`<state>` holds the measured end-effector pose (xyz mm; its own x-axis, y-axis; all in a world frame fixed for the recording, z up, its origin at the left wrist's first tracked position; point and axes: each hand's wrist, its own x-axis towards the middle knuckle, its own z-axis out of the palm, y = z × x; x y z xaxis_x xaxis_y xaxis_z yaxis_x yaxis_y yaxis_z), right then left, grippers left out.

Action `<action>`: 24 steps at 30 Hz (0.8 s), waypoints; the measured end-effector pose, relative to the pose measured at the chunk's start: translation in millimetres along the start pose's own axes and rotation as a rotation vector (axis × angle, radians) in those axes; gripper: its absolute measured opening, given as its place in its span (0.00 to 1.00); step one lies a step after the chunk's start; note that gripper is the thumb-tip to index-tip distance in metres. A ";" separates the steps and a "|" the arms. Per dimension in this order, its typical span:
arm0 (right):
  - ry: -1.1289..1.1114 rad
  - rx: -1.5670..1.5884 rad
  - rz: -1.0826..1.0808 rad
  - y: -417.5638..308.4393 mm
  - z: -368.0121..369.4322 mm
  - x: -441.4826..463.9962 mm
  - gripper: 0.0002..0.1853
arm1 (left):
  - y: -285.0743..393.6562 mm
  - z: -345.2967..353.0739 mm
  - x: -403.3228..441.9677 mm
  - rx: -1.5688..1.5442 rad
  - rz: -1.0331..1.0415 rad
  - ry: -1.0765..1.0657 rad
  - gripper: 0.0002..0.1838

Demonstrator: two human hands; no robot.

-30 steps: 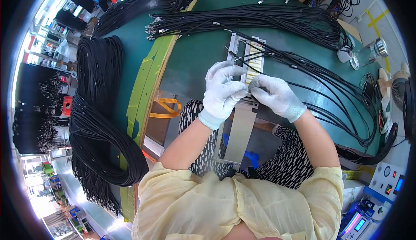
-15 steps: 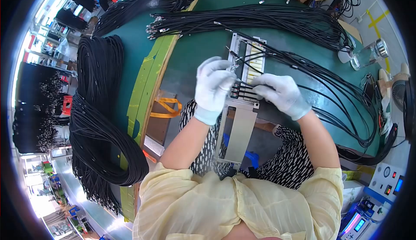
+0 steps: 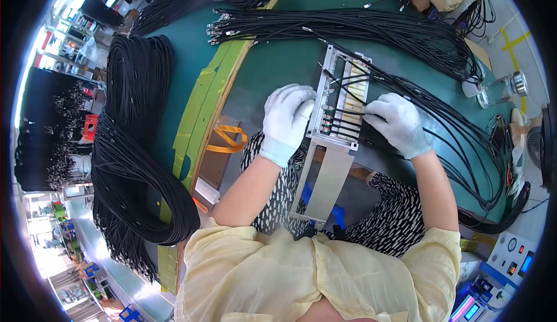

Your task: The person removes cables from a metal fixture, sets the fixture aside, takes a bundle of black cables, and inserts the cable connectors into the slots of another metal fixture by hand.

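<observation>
A metal fixture (image 3: 328,66) lies on the green table, with several black cables set across its lower slots and a pale slotted strip along its right side. At its left edge is my left hand (image 3: 285,119), white-gloved, fingers curled together; what they hold, if anything, is hidden. Beside the fixture's right edge, my right hand (image 3: 395,121), also gloved, pinches a black cable (image 3: 353,112) that runs over the strip. More loose cables (image 3: 432,104) stretch from the fixture toward the right. A flat metal plate (image 3: 329,185) extends below the fixture.
A long cable bundle (image 3: 348,23) lies across the back of the table (image 3: 272,69). Another thick bundle (image 3: 139,171) hangs over the left side. At the right stand a glass jar (image 3: 503,90) and a white cup (image 3: 471,87). An orange strap (image 3: 227,139) hangs by the wooden edge.
Both hands have moved apart, the right one to the right, uncovering the cables in the fixture's lower slots. The whole view has shifted slightly.
</observation>
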<state>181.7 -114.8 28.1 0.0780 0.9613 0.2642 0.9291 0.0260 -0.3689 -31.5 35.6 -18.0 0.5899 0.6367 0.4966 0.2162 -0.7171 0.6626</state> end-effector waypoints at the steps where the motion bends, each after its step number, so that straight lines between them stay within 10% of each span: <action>1: -0.001 0.000 0.001 0.2 0.7 -0.4 0.05 | -0.3 1.0 -0.2 -0.003 0.004 0.006 0.08; 18: 0.061 0.069 0.022 -16.2 -3.5 0.8 0.05 | 15.4 4.7 -1.3 -0.218 -0.149 -0.141 0.12; 24: 0.082 0.072 0.064 -11.0 1.3 3.8 0.08 | 30.2 8.0 -3.5 0.275 0.210 -0.326 0.20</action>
<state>171.3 -111.1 32.0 0.1681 0.9360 0.3093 0.8934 -0.0120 -0.4492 -20.8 9.4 -4.3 0.8469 0.3793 0.3726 0.2382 -0.8972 0.3719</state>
